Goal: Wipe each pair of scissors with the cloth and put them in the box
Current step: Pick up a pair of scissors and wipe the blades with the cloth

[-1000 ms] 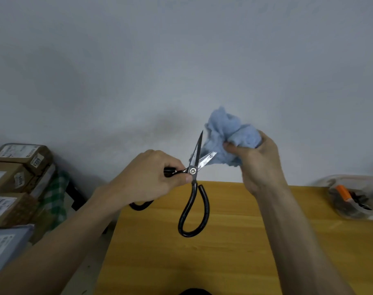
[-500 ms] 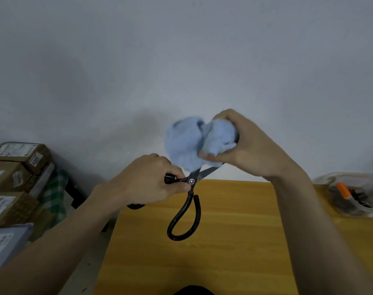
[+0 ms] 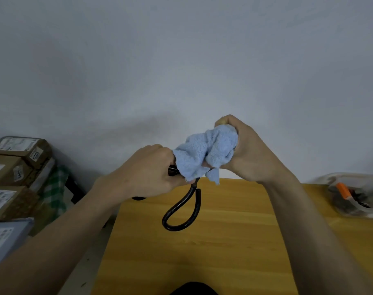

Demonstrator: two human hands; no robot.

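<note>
Blue cloth (image 3: pixel 204 154) is bunched in the right hand's (image 3: pixel 248 155) clenched grip at frame centre, covering the blades; the left hand (image 3: pixel 148 172) grasps the scissors (image 3: pixel 182 209) above the desk (image 3: pixel 223 241).

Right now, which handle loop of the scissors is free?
The lower loop, hanging bare over the table; the other sits inside the left hand.

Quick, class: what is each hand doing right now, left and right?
Left hand: closed, gripping the black-handled scissors by one handle loop.
Right hand: closed, holding the bunched blue cloth over the blades.
</note>
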